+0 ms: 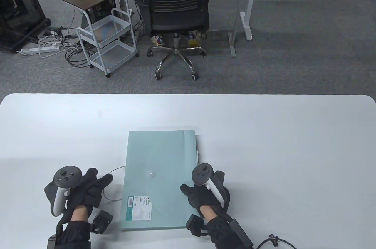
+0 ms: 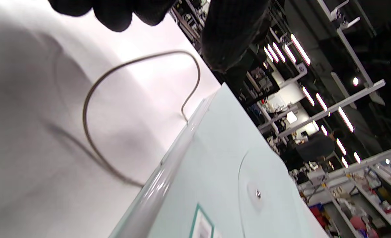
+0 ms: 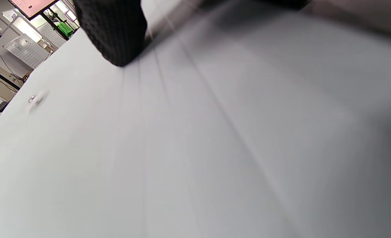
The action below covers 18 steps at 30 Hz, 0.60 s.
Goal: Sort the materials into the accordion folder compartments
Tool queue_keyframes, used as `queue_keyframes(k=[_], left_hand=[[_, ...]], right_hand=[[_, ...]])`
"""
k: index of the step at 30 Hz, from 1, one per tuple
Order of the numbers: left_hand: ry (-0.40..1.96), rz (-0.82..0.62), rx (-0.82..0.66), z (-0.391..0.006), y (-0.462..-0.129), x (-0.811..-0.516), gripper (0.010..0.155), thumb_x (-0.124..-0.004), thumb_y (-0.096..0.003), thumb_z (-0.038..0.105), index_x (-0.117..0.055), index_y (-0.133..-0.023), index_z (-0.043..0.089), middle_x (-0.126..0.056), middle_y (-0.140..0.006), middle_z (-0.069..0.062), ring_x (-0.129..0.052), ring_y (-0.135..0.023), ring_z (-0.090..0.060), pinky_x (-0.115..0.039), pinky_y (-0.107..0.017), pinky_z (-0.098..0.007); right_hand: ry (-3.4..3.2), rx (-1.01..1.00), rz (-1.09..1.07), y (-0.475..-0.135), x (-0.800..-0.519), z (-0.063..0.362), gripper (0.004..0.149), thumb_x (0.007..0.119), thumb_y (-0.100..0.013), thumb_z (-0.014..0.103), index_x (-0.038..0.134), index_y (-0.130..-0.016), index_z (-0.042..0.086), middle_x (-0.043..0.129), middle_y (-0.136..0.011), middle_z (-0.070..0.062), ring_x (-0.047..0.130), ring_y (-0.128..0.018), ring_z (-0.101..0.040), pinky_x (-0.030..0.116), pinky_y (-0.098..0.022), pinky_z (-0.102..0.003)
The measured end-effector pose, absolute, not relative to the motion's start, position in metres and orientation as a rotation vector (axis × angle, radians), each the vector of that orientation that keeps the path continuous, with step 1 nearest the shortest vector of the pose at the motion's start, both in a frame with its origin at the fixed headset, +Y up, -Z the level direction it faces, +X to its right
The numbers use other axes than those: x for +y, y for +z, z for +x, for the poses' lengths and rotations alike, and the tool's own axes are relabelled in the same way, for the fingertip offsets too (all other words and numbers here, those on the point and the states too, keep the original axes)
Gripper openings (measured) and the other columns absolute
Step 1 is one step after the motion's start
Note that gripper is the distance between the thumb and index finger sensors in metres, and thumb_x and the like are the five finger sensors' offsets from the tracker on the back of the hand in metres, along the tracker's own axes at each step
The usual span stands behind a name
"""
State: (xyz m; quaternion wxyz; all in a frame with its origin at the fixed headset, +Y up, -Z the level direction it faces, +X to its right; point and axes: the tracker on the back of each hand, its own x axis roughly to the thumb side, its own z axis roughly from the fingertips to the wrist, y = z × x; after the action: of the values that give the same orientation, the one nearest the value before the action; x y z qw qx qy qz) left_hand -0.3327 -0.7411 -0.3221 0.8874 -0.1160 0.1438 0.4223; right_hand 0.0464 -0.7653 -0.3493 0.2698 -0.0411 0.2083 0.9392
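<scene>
A pale green accordion folder (image 1: pixel 158 178) lies flat and closed on a white bench (image 1: pixel 264 143), near the front edge and slightly left of centre. A small metal stud (image 1: pixel 150 173) sits in the middle of its cover, and a white label (image 1: pixel 138 208) is stuck near its front left corner. A thin elastic cord (image 1: pixel 113 172) loops out from the folder's left edge onto the bench.

The left hand (image 1: pixel 85 191), in a black glove with a tracker strapped to its back, rests on the bench just left of the folder, forearm coming in from the front edge. Its fingers (image 1: pixel 104 180) reach forward and to the right, loosely spread toward the cord loop. They hold nothing; from the left wrist view the fingertips hang above the cord (image 2: pixel 116 109) and the folder's edge (image 2: pixel 169 165), and it is unclear whether any fingertip touches the cord.

The right hand (image 1: pixel 202 196), also gloved with a tracker, lies on the folder's front right part, palm down, fingers (image 1: pixel 186 188) pointing left across the cover. The right wrist view, blurred, shows one gloved fingertip (image 3: pixel 116 33) pressing on the cover (image 3: pixel 182 148). The other fingers are hidden, so how far they are curled cannot be told.
</scene>
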Motion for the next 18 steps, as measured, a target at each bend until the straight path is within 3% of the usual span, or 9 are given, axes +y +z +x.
queue_keyframes(k=[9, 18], left_hand=[[0.802, -0.323, 0.32, -0.3285, -0.3282, -0.7516, 0.071, -0.085, -0.0643, 0.025, -0.052, -0.118, -0.009, -0.046, -0.115, -0.04, -0.037, -0.103, -0.069, -0.039, -0.068, -0.08], [0.808, -0.278, 0.36, -0.3321, -0.3254, -0.7495, 0.04, -0.079, -0.0675, 0.022, -0.077, -0.105, 0.008, -0.065, -0.107, -0.029, -0.056, -0.101, -0.061, -0.044, -0.069, -0.079]], right_hand=[[2.531, 0.56, -0.11, -0.3492, -0.7653, 0.0468, 0.087, 0.066, -0.062, 0.042, 0.013, -0.113, -0.004, 0.029, -0.113, -0.032, 0.054, -0.086, -0.041, 0.053, -0.065, -0.059], [2.53, 0.561, -0.11, -0.3491, -0.7652, 0.0469, 0.087, 0.066, -0.062, 0.042, 0.013, -0.113, -0.004, 0.029, -0.113, -0.032, 0.054, -0.086, -0.041, 0.053, -0.065, -0.059]])
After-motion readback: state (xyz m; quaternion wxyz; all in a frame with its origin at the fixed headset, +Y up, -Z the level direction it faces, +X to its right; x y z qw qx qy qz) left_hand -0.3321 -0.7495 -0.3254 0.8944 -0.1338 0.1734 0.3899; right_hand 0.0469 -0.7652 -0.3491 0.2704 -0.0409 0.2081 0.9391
